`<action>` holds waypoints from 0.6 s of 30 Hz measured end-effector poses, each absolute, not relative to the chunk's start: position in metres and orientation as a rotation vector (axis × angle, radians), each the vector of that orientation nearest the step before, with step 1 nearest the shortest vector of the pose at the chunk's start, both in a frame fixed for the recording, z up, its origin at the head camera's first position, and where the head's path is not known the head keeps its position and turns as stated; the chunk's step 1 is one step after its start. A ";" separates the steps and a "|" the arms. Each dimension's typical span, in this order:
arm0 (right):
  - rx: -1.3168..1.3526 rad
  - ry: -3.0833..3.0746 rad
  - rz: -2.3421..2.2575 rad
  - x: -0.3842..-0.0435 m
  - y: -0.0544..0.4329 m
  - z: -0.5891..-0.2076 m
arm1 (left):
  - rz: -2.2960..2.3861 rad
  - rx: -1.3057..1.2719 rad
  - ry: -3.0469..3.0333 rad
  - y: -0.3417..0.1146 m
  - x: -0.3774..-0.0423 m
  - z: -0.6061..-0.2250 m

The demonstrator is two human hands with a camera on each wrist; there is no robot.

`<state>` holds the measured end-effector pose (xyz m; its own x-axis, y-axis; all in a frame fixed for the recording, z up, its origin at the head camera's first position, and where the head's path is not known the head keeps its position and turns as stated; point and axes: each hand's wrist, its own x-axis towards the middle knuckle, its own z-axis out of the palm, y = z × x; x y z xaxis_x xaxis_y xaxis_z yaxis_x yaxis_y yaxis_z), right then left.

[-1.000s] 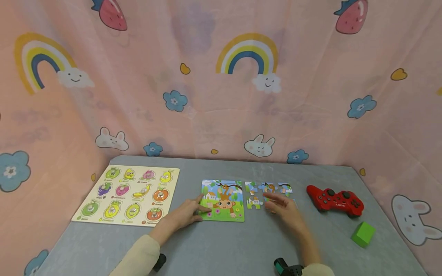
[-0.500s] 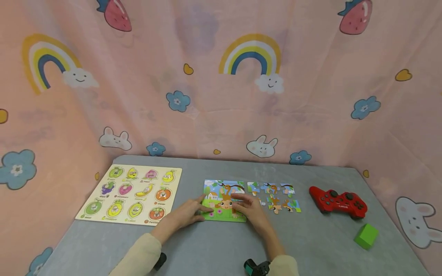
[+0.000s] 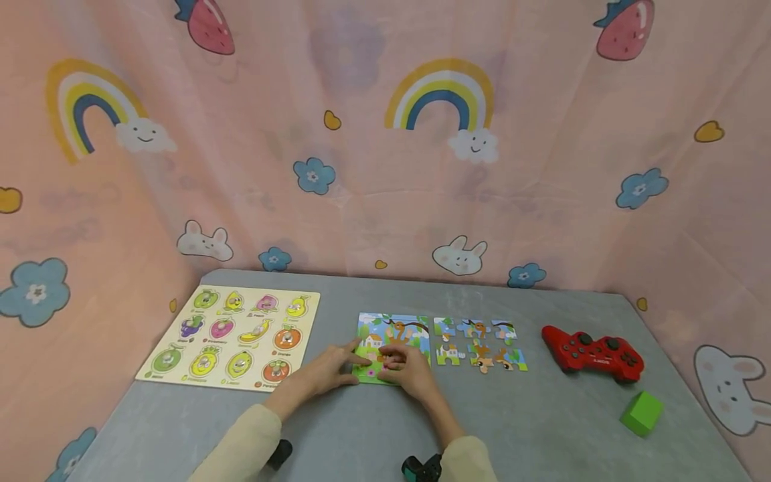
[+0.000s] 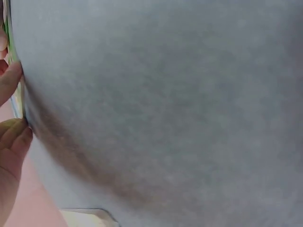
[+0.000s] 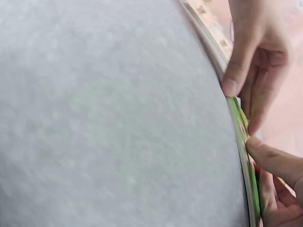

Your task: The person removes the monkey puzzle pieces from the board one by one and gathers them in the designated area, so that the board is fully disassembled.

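Note:
In the head view, a square monkey jigsaw puzzle (image 3: 409, 328) lies on the grey table under both hands. My left hand (image 3: 328, 370) rests at its left edge, forefinger stretched over the lower left part and thumb by the edge. My right hand (image 3: 414, 375) comes in from the right with curled fingers at the lower middle, seeming to pinch a puzzle piece that the fingers mostly hide. In the right wrist view, the puzzle's green front edge (image 5: 236, 113) shows beside the right thumb (image 5: 274, 158). Several loose puzzle pieces (image 3: 476, 329) lie right of the puzzle.
A cream fruit board (image 3: 231, 341) lies at the left. A red game controller (image 3: 593, 353) and a green block (image 3: 642, 413) are at the right. A pink printed curtain (image 3: 361, 201) hangs behind and around the table.
My right hand has moved left from the loose pieces onto the puzzle, and its fingers have drawn in near the left forefinger. My left hand has stayed at the puzzle's left edge.

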<state>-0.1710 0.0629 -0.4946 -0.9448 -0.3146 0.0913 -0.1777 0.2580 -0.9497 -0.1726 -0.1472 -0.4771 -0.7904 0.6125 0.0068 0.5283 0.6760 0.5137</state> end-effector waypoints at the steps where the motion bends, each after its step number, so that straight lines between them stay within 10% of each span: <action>1: -0.461 2.417 -1.777 -0.170 0.062 -0.495 | 0.795 0.940 2.722 -0.148 -0.173 -0.478; 18: -0.455 2.575 -1.641 -0.172 0.055 -0.490 | 0.971 0.928 2.776 -0.152 -0.172 -0.487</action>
<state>-0.1719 0.0553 -0.4901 -0.9551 -0.2747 0.1109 -0.2165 0.3919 -0.8941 -0.1721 -0.1515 -0.4871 -0.8174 0.5595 0.1373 0.5230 0.6208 0.5840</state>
